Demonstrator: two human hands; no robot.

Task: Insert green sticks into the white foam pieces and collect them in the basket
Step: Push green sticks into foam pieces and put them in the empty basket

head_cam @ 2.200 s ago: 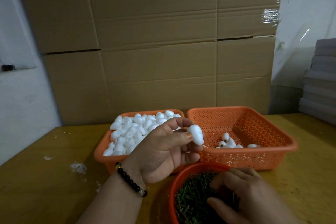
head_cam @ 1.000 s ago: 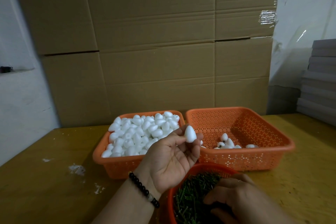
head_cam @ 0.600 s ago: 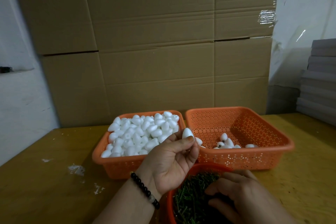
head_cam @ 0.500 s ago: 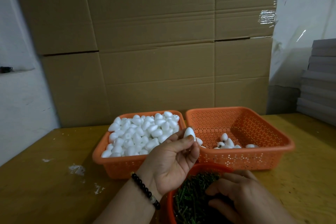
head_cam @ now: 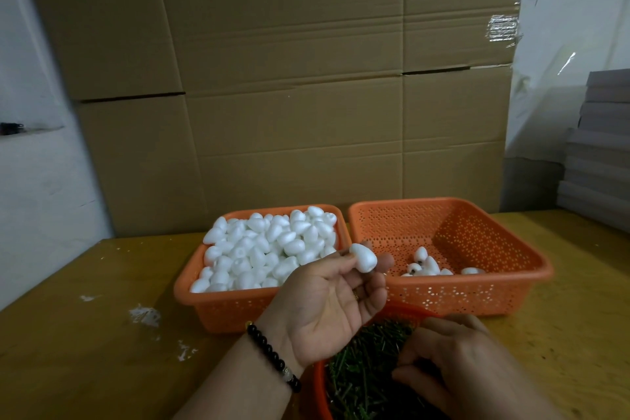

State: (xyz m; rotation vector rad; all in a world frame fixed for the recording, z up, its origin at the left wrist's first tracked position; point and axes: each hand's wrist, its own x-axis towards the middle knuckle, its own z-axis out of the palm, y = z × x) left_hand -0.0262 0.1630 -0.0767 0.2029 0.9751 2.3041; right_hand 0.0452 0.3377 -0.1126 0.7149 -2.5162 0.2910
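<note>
Packing workshop: stacked cardboard cartons (head_cam: 289,79), bulk parts in baskets (head_cam: 453,297).

cardboard boxes (head_cam: 289,85) behind table | grey boards (head_cam: 600,147) stacked right | wooden table (head_cam: 85,368)

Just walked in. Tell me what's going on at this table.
A person is fitting green sticks into white foam pieces. The left hand pinches one white teardrop-shaped foam piece at the fingertips, held up in front of the two orange perforated baskets. The right hand reaches into the round orange bowl of green sticks. The left basket is heaped with foam pieces; the right basket holds only a few.
</note>
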